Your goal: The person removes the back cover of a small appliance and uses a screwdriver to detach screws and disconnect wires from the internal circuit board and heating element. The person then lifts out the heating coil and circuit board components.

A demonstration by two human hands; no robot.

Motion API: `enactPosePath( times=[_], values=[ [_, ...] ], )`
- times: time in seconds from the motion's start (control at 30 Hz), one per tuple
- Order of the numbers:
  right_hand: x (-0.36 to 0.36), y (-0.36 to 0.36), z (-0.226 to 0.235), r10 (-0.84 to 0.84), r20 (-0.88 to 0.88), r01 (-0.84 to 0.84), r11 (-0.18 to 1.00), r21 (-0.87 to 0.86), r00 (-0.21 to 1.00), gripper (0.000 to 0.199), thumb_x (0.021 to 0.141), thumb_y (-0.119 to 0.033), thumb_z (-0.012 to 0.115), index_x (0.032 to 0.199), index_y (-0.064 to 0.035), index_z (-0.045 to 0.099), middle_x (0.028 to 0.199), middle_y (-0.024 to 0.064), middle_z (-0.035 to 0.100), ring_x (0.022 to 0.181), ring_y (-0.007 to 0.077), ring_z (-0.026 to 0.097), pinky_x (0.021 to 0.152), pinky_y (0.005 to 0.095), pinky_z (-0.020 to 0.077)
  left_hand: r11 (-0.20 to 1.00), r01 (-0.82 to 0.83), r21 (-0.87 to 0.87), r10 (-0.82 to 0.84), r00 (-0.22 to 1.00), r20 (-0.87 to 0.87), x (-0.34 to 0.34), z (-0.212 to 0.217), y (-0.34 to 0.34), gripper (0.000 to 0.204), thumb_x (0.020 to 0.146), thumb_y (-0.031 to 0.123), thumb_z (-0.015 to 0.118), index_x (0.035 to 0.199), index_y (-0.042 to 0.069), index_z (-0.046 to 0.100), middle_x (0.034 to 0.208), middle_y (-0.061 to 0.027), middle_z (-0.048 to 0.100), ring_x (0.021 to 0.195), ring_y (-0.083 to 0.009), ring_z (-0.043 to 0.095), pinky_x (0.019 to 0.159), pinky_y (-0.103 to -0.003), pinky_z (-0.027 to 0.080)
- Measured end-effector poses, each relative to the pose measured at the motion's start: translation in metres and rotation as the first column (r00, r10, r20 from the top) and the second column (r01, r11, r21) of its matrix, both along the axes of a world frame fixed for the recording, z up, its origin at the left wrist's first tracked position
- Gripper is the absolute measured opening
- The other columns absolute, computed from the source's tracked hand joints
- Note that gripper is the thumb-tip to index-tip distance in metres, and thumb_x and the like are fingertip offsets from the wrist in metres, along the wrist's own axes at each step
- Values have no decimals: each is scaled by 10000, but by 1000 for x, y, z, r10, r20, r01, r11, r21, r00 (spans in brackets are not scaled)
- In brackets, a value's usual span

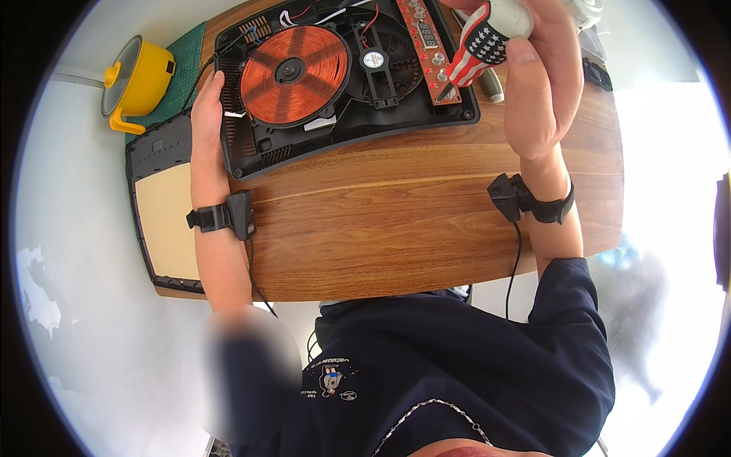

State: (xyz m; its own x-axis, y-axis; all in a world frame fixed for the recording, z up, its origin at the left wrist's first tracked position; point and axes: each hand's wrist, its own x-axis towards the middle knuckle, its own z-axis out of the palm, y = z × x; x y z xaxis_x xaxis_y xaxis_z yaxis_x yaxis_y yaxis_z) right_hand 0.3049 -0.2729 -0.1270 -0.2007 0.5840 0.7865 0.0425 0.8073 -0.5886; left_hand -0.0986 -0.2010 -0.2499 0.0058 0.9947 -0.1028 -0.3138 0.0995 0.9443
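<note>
An opened induction cooker base (304, 148), black, lies at the far side of the table. In it are a round copper coil (304, 57), a black fan (388, 53) and a reddish-brown control board (426, 46) with a small display. My left hand (207, 114) holds the base's left edge, its fingers partly hidden. Over the base's right end, my raised right hand (541, 84) grips a white object with a stars-and-stripes pattern (483, 46). Its exact kind I cannot tell. A thin dark tip shows just below it, against the control board.
On the left, the cooker's black-framed top panel (164, 221) lies with its beige side up. A yellow pot (141, 76) stands on a green mat (186, 65) behind it. A small black object (598, 74) sits at the wooden table's (373, 228) far right. Cables hang from both wrist straps.
</note>
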Motion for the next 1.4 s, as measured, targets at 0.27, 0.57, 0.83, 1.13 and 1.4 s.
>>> enactPosePath(
  times=[0.27,0.57,0.83,1.13,1.4],
  values=[
    [-2,0,0,-24,37,22,999,48,999,620,893,42,680,1456,68,421,1207,187,630,1094,199,609,994,333,481,999,46,-8,-46,999,-4,-7,-3,0,324,1113,260,458,1283,28,607,1139,-79,726,928,-161,723,766,-284,586],
    [-10,5,-8,147,-189,-153,988,-19,971,535,939,-9,574,1437,89,403,1207,194,619,1110,218,612,1016,367,493,1000,21,-6,-21,999,24,-8,-6,3,327,1110,233,471,1318,15,599,1227,-94,701,1065,-185,697,929,-315,552],
    [5,13,-5,-109,129,88,983,161,986,560,882,-31,779,1355,64,496,1159,126,584,1061,181,588,925,315,499,999,11,-41,-9,999,34,3,7,-8,331,1114,227,442,1308,8,595,1142,-85,710,930,-170,708,766,-298,582],
    [-3,6,-11,102,-120,-103,995,3,987,426,1019,-32,433,1426,84,388,1280,247,622,1169,262,642,1040,385,522,998,13,-54,-10,998,56,-4,0,-4,311,1116,235,449,1258,13,614,1130,-88,717,923,-176,707,797,-307,569],
    [10,-13,4,19,-28,-18,999,28,999,414,968,-34,505,1376,32,485,1078,140,630,988,193,640,884,330,546,998,63,-10,-62,998,29,-23,-13,4,309,1117,244,457,1230,10,625,1158,-97,719,992,-183,710,864,-319,568]
  ],
)
